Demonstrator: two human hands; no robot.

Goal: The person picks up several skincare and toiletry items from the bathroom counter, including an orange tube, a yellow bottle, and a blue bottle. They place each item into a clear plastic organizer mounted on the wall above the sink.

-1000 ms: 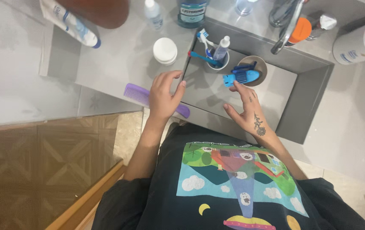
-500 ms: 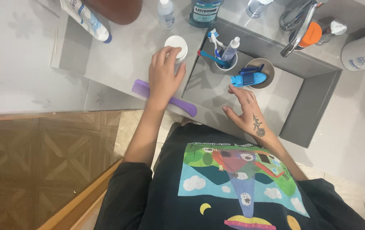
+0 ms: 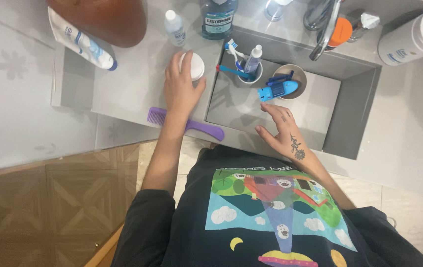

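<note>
My left hand is closed around a small white round jar standing on the grey counter left of the sink. A purple comb lies on the counter edge under my left wrist. My right hand rests open inside the grey rectangular sink, fingers spread, holding nothing. Just beyond its fingertips a blue toy boat lies across a round cup. A white cup with toothbrushes and a small tube stands in the sink's far left corner.
Along the back of the counter stand a small clear bottle, a blue mouthwash bottle, a chrome tap, an orange-capped item and a large white bottle. A toothpaste tube and brown object lie far left.
My left hand moved from the sink's rim up to the white jar and closed around it. My right hand stayed in the sink, drawing slightly back from the toy boat.
</note>
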